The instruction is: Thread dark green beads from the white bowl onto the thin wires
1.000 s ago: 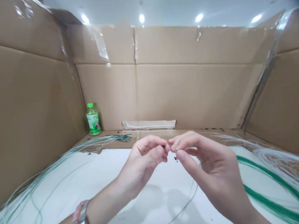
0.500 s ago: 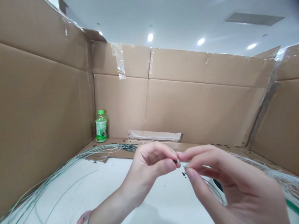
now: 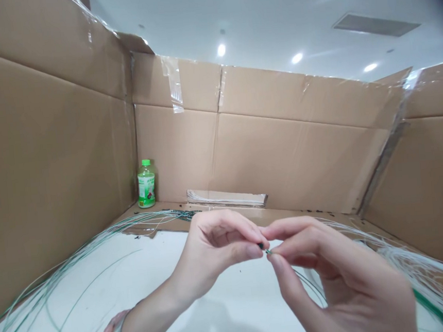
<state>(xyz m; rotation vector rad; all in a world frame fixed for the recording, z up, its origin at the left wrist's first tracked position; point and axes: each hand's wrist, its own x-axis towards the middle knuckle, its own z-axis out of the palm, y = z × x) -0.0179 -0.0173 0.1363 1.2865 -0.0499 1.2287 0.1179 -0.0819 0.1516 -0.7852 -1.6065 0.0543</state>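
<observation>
My left hand (image 3: 221,248) pinches a small black piece (image 3: 261,245) between thumb and forefinger; most of it is covered by the fingertips. Close beside it, my right hand (image 3: 343,269) grips a thin green wire (image 3: 268,252) between thumb and fingers, its short end poking out toward the black piece. The two forefingers touch or nearly touch. Below the right hand the wire curves down behind the thumb. Whether the wire end meets the black piece I cannot make out.
Green and white wires (image 3: 57,283) arc along the left, their dark ends on the cardboard. White wires (image 3: 412,263) lie bundled at the right. A green bottle (image 3: 146,185) stands in the back left corner. A cardboard strip (image 3: 227,198) holding white wires lies along the back cardboard wall (image 3: 282,155).
The right fingertips have moved left and slightly down, bringing the green wire end closer to the black piece. The view has shifted a little.
</observation>
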